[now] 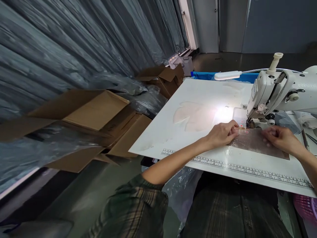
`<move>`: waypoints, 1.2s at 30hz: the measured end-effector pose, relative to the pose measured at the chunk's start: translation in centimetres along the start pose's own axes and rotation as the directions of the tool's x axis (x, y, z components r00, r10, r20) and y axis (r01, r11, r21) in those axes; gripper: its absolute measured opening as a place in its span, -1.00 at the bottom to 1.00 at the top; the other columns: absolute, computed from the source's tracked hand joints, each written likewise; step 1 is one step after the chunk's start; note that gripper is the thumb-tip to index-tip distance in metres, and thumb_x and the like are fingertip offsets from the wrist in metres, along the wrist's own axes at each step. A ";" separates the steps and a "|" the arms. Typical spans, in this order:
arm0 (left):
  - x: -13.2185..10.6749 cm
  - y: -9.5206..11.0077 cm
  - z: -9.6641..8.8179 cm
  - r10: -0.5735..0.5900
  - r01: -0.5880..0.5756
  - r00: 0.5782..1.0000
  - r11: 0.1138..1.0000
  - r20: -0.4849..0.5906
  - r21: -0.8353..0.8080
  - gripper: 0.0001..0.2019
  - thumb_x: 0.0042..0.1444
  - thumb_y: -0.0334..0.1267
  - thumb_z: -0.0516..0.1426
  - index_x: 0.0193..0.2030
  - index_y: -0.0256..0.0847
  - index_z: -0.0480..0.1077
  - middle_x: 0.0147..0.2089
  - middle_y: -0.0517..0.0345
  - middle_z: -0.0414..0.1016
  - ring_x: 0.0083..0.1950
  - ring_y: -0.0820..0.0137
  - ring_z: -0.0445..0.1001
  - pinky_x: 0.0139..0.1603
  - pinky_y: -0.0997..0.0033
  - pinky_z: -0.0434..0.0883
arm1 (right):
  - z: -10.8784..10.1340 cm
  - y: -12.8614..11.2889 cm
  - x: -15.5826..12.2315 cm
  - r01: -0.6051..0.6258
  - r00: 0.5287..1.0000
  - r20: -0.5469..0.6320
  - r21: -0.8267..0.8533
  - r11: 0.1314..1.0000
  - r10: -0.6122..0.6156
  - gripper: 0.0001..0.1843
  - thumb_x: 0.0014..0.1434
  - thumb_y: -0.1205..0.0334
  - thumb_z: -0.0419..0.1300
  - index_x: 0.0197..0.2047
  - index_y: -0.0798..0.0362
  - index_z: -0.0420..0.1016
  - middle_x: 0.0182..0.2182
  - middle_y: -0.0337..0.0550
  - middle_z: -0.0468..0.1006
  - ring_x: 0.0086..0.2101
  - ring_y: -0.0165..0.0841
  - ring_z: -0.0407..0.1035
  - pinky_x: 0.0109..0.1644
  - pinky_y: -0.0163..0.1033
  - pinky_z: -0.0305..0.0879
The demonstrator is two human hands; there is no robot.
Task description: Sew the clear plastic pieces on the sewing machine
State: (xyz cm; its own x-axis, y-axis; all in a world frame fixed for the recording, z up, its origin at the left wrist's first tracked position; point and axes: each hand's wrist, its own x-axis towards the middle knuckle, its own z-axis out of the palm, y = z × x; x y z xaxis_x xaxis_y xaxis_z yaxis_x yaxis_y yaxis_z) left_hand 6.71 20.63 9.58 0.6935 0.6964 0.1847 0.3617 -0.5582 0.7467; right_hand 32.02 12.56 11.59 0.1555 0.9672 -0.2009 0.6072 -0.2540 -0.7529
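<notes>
A brownish see-through plastic sheet (260,143) with small red-and-white marks along its upper edge lies flat under the presser-foot area of a white sewing machine (257,89). My left hand (224,134) pinches the sheet's upper left edge, just left of the needle. To the right of the needle, my right hand (281,138) is curled with thumb and fingertips together at the sheet's upper edge, slightly blurred. The machine's lamp casts a bright patch on the white table (160,129) left of the needle.
A printed ruler (230,165) runs along the table's front edge. Open cardboard boxes (96,110) and plastic film stand to the left beside a grey curtain (81,43). Scissors (311,138) lie at the right edge. A pink basket (305,206) sits below, right.
</notes>
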 end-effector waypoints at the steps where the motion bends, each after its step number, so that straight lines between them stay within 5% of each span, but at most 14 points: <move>1: 0.6 -0.7 0.3 0.011 -0.009 1.000 0.996 -0.026 0.084 -0.83 0.21 -0.25 0.20 -0.08 -0.18 0.40 -0.36 0.15 0.55 -0.35 0.36 0.48 -0.32 0.40 0.34 | 0.3 -0.1 0.8 0.018 0.998 -0.055 -0.094 0.995 -0.023 -0.47 0.06 -0.38 0.21 -0.46 -0.05 0.43 -0.53 -0.11 0.56 -0.53 -0.27 0.44 -0.44 -0.15 0.32; 5: 1.6 -2.3 0.9 0.012 0.006 0.997 0.973 -0.075 0.233 -0.80 0.23 -0.18 0.23 -0.07 -0.19 0.43 -0.33 0.12 0.53 -0.29 0.29 0.46 -0.19 0.32 0.33 | 0.9 -0.4 2.1 0.002 0.986 -0.158 -0.331 0.944 -0.058 -0.46 0.17 -0.26 0.17 -0.62 -0.10 0.16 -0.69 -0.15 0.34 -0.62 -0.29 0.26 -0.49 -0.13 0.10; 9: 1.2 -2.6 0.6 0.075 -0.045 0.992 0.965 -0.105 0.260 -0.77 0.23 -0.10 0.23 -0.11 -0.20 0.47 -0.07 -0.05 0.53 -0.12 0.21 0.45 -0.06 0.23 0.34 | 0.2 -0.5 1.2 -0.017 0.989 -0.141 -0.377 0.926 -0.040 -0.44 0.14 -0.33 0.19 -0.59 -0.09 0.17 -0.66 -0.15 0.33 -0.57 -0.25 0.28 -0.45 -0.13 0.10; 13: 0.8 -2.1 0.0 0.093 -0.075 0.986 0.988 -0.138 0.135 -0.79 0.24 -0.09 0.18 -0.17 -0.19 0.48 0.01 -0.06 0.50 -0.08 0.23 0.45 -0.05 0.22 0.38 | -0.6 0.2 -0.5 0.044 0.997 -0.046 -0.211 0.977 -0.055 -0.42 -0.05 -0.42 0.29 -0.31 -0.05 0.45 -0.56 -0.16 0.45 -0.55 -0.27 0.31 -0.46 -0.12 0.20; 16: 0.8 -1.6 -0.5 0.018 -0.034 0.991 0.992 -0.136 -0.118 -0.73 0.23 -0.02 0.17 -0.29 -0.19 0.46 -0.18 0.01 0.52 -0.23 0.33 0.45 -0.18 0.29 0.41 | 0.1 0.1 -1.3 0.045 0.998 0.032 0.059 0.997 -0.047 -0.40 -0.09 -0.35 0.37 -0.23 -0.01 0.49 -0.50 -0.13 0.48 -0.54 -0.34 0.28 -0.49 -0.17 0.22; 18: 0.9 -1.3 -0.9 -0.106 0.079 0.993 0.934 -0.060 -0.348 -0.64 0.20 0.09 0.19 -0.35 -0.20 0.43 -0.31 0.05 0.50 -0.33 0.39 0.45 -0.27 0.33 0.42 | 1.4 -0.9 -1.4 -0.001 0.997 0.072 0.232 0.973 -0.016 -0.40 -0.15 -0.32 0.42 -0.27 0.01 0.49 -0.51 -0.18 0.44 -0.55 -0.41 0.24 -0.54 -0.23 0.19; 21: 1.3 -1.3 -1.5 -0.287 0.316 0.946 0.727 0.148 -0.609 -0.48 0.12 0.27 0.22 -0.32 -0.25 0.43 -0.32 -0.01 0.53 -0.37 0.38 0.51 -0.34 0.33 0.45 | 4.1 -3.2 -1.0 -0.091 0.991 0.132 0.430 0.898 0.037 -0.30 -0.27 -0.33 0.48 -0.22 0.02 0.50 -0.47 -0.22 0.48 -0.54 -0.44 0.30 -0.52 -0.29 0.28; 24: 1.4 -1.3 -2.3 -0.342 0.454 0.890 0.593 0.302 -0.665 -0.34 0.05 0.39 0.20 -0.19 -0.29 0.43 -0.30 -0.06 0.56 -0.38 0.35 0.55 -0.36 0.31 0.49 | 6.1 -5.1 -0.2 -0.080 0.986 0.166 0.531 0.843 -0.011 -0.23 -0.33 -0.37 0.49 -0.18 0.00 0.53 -0.36 -0.16 0.57 -0.40 -0.36 0.47 -0.33 -0.25 0.48; 26: 1.2 -1.1 -2.7 -0.328 0.481 0.877 0.620 0.352 -0.620 -0.31 0.00 0.37 0.24 -0.09 -0.30 0.43 -0.29 -0.03 0.57 -0.36 0.32 0.57 -0.36 0.33 0.49 | 6.5 -5.3 0.2 -0.045 0.980 0.187 0.529 0.847 -0.065 -0.20 -0.29 -0.42 0.46 -0.13 0.00 0.54 -0.30 -0.12 0.62 -0.32 -0.30 0.53 -0.19 -0.17 0.54; 29: 0.7 -0.9 -2.9 -0.336 0.472 0.877 0.732 0.342 -0.492 -0.30 -0.08 0.13 0.39 0.09 -0.29 0.39 -0.26 0.02 0.59 -0.34 0.32 0.60 -0.36 0.37 0.47 | 5.6 -3.9 0.3 0.054 0.982 0.146 0.376 0.925 -0.117 -0.26 -0.02 -0.45 0.30 -0.05 0.02 0.54 -0.28 -0.06 0.64 -0.29 -0.24 0.55 -0.16 -0.11 0.55; 32: 0.3 -1.2 -2.5 -0.313 0.425 0.899 0.795 0.307 -0.432 -0.31 -0.08 -0.10 0.41 0.17 -0.29 0.34 -0.32 0.08 0.61 -0.44 0.35 0.59 -0.43 0.39 0.43 | 4.4 -1.7 -0.1 0.268 0.963 0.028 -0.004 0.963 -0.268 -0.49 0.29 -0.20 0.11 0.01 0.05 0.56 -0.27 -0.02 0.64 -0.29 -0.22 0.53 -0.15 -0.08 0.51; 36: 0.3 -1.7 -1.9 -0.286 0.342 0.939 0.835 0.192 -0.430 -0.52 0.03 -0.30 0.31 0.10 -0.32 0.37 -0.43 0.20 0.57 -0.54 0.45 0.53 -0.51 0.47 0.36 | 4.1 0.6 -0.1 0.576 0.778 0.063 -0.469 0.669 -0.625 -0.58 0.36 0.15 -0.01 0.06 0.06 0.61 -0.14 0.08 0.59 -0.14 -0.14 0.47 -0.05 -0.02 0.47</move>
State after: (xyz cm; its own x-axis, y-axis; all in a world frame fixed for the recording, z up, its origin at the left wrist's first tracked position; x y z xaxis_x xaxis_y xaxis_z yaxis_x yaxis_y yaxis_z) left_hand 5.12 22.60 9.61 0.6671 0.7270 -0.1625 0.2716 -0.0342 0.9618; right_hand 29.20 12.34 8.61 -0.3074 0.9109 0.2752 0.8618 0.3891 -0.3254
